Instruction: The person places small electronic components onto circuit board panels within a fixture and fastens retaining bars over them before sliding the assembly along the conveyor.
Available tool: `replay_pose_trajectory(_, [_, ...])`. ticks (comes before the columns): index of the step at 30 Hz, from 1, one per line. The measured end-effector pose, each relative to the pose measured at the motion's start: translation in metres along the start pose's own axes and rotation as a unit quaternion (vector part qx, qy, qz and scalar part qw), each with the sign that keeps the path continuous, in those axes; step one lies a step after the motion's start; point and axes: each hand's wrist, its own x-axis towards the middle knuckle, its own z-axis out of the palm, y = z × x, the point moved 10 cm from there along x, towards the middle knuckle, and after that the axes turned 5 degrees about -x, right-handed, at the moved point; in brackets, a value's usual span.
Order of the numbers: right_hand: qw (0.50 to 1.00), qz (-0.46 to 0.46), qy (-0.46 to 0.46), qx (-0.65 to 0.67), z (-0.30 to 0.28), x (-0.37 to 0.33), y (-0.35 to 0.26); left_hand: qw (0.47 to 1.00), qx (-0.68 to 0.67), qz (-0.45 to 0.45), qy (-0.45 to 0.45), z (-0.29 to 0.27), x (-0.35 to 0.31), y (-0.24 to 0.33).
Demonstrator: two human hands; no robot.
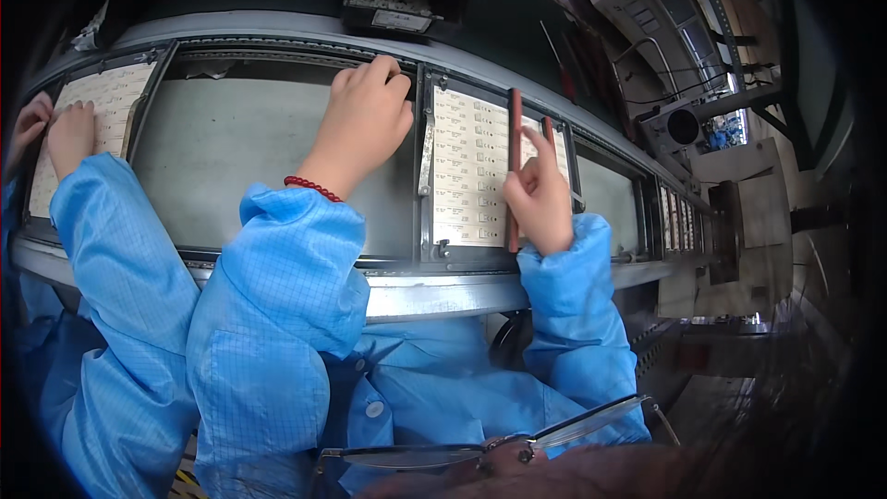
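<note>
My left hand [368,120], a red bead bracelet on its wrist, is over the conveyor's far rail with its fingers curled down. What they hold, if anything, is hidden. To its right lies a black-framed fixture [424,166] with rows of pale printed pieces [462,166]. Across these pieces run a long dark-red bar [515,148] and a second red bar [548,131], partly covered by my right hand [543,196]. That hand's index finger stretches along the second bar, its thumb meets the long bar, and the other fingers are curled in.
At left, a co-worker's hand [74,139] in a blue sleeve rests on another sheet of printed pieces [111,97]. A grey conveyor surface [249,166] lies between the fixtures. Behind the far rail stands a black bin [399,18] of small white parts. Machinery [661,14] stands at right.
</note>
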Motion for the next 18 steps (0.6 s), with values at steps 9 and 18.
replay_pose_trajectory(9, [0.998, -0.015, -0.047, -0.048, 0.031, 0.004, -0.010, 1.000, -0.008, 0.001, 0.022, -0.005, -0.004, -0.003])
replay_pose_trajectory(18, [0.998, 0.004, -0.051, -0.042, 0.043, 0.011, 0.007, 1.000, 0.001, 0.004, 0.008, -0.004, -0.003, -0.004])
